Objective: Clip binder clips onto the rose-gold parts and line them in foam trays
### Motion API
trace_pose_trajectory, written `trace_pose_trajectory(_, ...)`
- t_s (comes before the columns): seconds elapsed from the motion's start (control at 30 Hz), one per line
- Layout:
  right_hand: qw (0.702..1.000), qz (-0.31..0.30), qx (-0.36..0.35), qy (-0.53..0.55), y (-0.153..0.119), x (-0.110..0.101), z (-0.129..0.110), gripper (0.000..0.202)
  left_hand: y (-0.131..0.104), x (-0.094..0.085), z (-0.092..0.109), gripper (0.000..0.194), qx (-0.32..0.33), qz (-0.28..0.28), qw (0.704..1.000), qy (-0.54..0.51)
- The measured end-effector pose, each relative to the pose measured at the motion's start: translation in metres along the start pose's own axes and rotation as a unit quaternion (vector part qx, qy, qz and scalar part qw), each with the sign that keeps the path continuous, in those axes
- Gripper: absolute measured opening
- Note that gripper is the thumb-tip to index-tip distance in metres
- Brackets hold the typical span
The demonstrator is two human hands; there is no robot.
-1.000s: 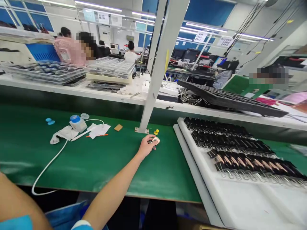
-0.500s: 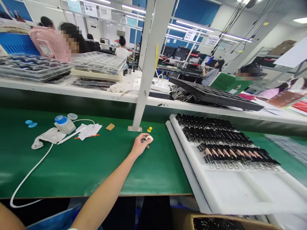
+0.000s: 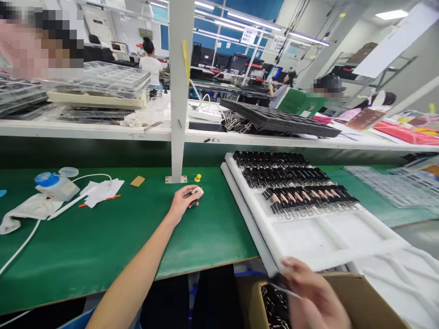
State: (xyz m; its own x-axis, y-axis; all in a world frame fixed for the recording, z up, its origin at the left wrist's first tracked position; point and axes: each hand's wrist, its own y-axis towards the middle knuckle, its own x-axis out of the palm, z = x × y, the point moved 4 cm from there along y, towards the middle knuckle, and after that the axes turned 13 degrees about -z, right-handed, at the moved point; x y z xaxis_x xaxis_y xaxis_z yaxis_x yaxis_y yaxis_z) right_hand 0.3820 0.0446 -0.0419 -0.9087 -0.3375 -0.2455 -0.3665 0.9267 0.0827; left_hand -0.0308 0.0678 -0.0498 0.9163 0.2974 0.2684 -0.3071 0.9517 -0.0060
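My left hand point(image 3: 185, 202) is closed on a small beige and black part point(image 3: 195, 195) above the green mat, just in front of the white post's foot. Low on the right, my right hand point(image 3: 313, 292), blurred, has its fingers closed on a black binder clip point(image 3: 279, 281) with a wire handle. It is over the edge of a cardboard box point(image 3: 363, 292) that holds black clips point(image 3: 274, 304). Rows of black clips, the nearest row with beige parts point(image 3: 312, 197), lie in the white foam tray point(image 3: 302, 240).
On the left of the green mat point(image 3: 126, 246) are a blue-capped bottle point(image 3: 58, 186), a cloth point(image 3: 30, 209), a white cable and papers point(image 3: 103, 189). Clear trays point(image 3: 384, 185) lie right. The white post point(image 3: 178, 100) and shelf edge point(image 3: 144, 136) stand behind; people sit beyond.
My right hand has come into view at the lower right with a black clip. The view has turned to the right. My left hand still holds the small part.
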Motion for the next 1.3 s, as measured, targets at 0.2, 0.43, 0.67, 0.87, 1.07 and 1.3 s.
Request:
trace_pose_trajectory(0.2,0.946,-0.122,-0.015,0.299,0.130,0.164,-0.067,0.043,0.001,-0.014,0.007,0.050,0.016,0.002,0.999,-0.047)
trace_pose_trajectory(0.43,0.917,-0.205,0.042,0.339,0.212,0.224,-0.024,0.055,0.001,-0.021,0.012,0.052,-0.029,-0.038,0.999,0.012)
trace_pose_trajectory(0.67,0.940,-0.209,0.002,0.271,0.230,0.224,-0.019,0.056,0.002,-0.010,0.012,0.042,0.001,-0.086,0.996,0.018)
trace_pose_trajectory(0.87,0.935,-0.236,0.000,0.264,0.235,0.233,-0.017,0.053,0.009,-0.014,0.002,0.045,0.009,-0.064,0.995,0.079)
trace_pose_trajectory(1.07,0.937,-0.225,-0.011,0.268,0.231,0.232,-0.018,0.052,0.012,-0.015,-0.002,0.048,0.017,-0.060,0.990,0.127)
trace_pose_trajectory(1.3,0.964,-0.131,0.016,0.229,0.227,0.222,-0.020,0.048,0.004,0.004,0.004,0.020,0.129,-0.055,0.939,0.313)
